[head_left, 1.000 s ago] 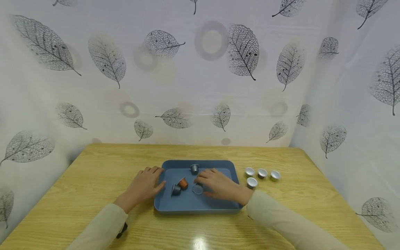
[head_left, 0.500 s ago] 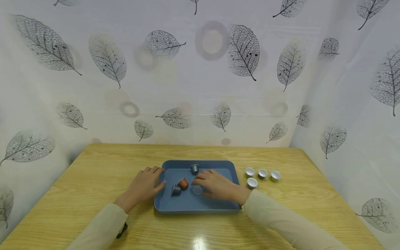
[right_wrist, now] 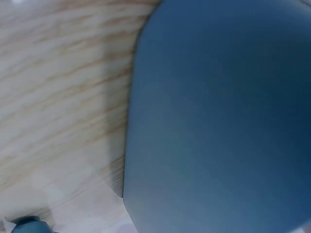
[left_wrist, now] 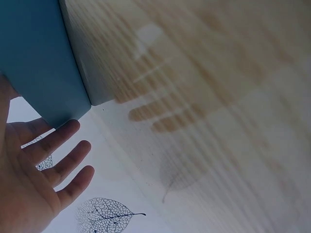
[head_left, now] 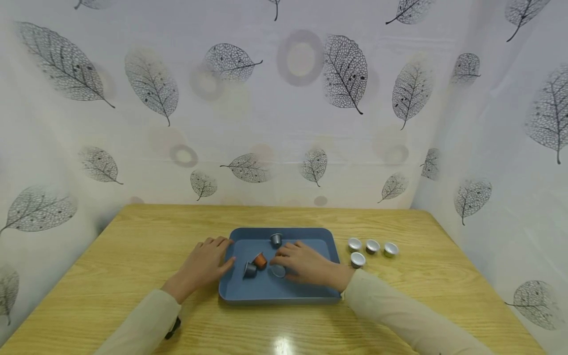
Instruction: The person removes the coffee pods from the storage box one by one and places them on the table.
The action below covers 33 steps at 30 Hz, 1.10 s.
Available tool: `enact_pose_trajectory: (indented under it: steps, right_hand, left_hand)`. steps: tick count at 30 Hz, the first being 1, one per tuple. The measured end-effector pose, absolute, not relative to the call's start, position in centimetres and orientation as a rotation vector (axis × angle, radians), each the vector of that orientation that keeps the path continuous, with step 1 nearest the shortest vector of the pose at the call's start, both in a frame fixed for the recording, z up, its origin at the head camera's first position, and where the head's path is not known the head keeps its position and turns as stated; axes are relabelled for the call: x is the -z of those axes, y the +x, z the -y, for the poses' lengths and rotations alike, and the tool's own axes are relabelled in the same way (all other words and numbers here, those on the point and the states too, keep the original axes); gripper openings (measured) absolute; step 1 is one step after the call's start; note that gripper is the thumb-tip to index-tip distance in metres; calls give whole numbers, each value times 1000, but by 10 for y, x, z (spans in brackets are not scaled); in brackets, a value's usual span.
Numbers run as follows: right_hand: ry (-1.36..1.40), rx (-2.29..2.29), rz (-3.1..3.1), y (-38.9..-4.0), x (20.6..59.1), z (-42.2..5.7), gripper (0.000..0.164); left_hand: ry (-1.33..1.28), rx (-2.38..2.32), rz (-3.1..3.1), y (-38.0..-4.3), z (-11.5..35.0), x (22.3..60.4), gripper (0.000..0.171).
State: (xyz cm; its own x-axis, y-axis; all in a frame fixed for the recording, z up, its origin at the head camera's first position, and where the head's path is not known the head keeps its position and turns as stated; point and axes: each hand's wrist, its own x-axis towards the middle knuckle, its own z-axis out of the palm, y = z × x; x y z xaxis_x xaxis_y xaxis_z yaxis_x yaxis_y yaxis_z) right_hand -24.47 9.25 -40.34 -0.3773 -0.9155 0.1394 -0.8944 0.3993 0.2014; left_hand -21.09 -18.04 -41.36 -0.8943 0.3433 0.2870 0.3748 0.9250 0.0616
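Capsule point(head_left: 278, 270) with a pale round lid sits in the middle of the blue tray point(head_left: 284, 292), tilted so that its lid faces up and toward the person; its body is hidden. Fingers and thumb of the right hand point(head_left: 306, 264) curl round this capsule, the hand only slightly open. Just left of it lie an orange capsule point(head_left: 260, 261) and a dark grey capsule point(head_left: 250, 269), close together, both on their sides. Nearer the tray's far wall, a second grey capsule point(head_left: 276, 240) rests with its lid end up. At the tray's left end, the left hand point(head_left: 206, 264) is spread wide, fingers apart and almost straight, fingertips touching the tray's outside, thumb by the rim. Beyond the right end, four silver-lidded capsules point(head_left: 372, 246) stand lid up on the wooden table point(head_left: 164, 227), three in a row and one nearer the person. Behind hangs a pale curtain point(head_left: 266, 113) printed with dark skeleton leaves
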Motion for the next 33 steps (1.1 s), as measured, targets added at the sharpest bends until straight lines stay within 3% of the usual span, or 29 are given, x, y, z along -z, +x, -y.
enact_pose_trajectory:
  steps: [33]
  right_hand:
    - [1546,59,2418,-246,400,-97,41]
  left_hand:
    - [-530,170,2808,-212,181,415,42]
